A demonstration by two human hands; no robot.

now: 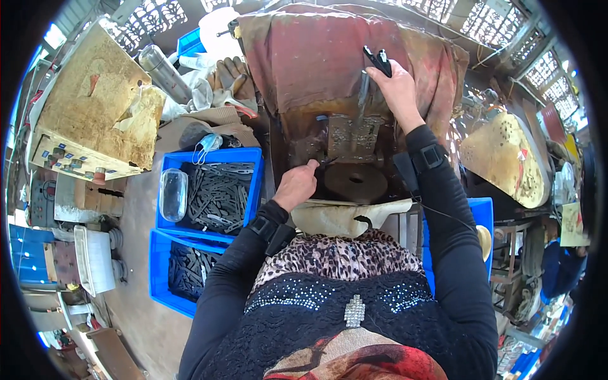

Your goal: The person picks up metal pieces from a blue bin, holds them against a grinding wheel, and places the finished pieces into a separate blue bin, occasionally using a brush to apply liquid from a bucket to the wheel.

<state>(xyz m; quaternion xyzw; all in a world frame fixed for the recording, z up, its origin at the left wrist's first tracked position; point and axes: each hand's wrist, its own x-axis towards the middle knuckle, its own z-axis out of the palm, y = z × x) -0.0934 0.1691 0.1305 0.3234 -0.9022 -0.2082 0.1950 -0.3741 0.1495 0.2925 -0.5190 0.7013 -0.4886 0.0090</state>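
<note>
My right hand [399,92] is raised before a red-brown cloth cover [316,50]. Its fingers close around a black V-shaped object [378,61], narrow, with pale glints at its tips; I cannot tell whether it is one piece or two. Lower and to the left, my left hand [297,185] has its fingers curled together at the edge of a wet, rust-brown machine recess. A thin dark bit shows at its fingertips, too small to name. Just right of that hand lies a round dark disc [356,182] with a central hole, below a wet metal block [351,136].
Left of me, a blue crate [258,183] holds many dark metal strips and a clear plastic box [173,194]; another blue crate [155,269] of strips stands nearer. Gloves [229,79] and a steel flask [163,73] lie behind. A blue bin [482,212] stands at my right.
</note>
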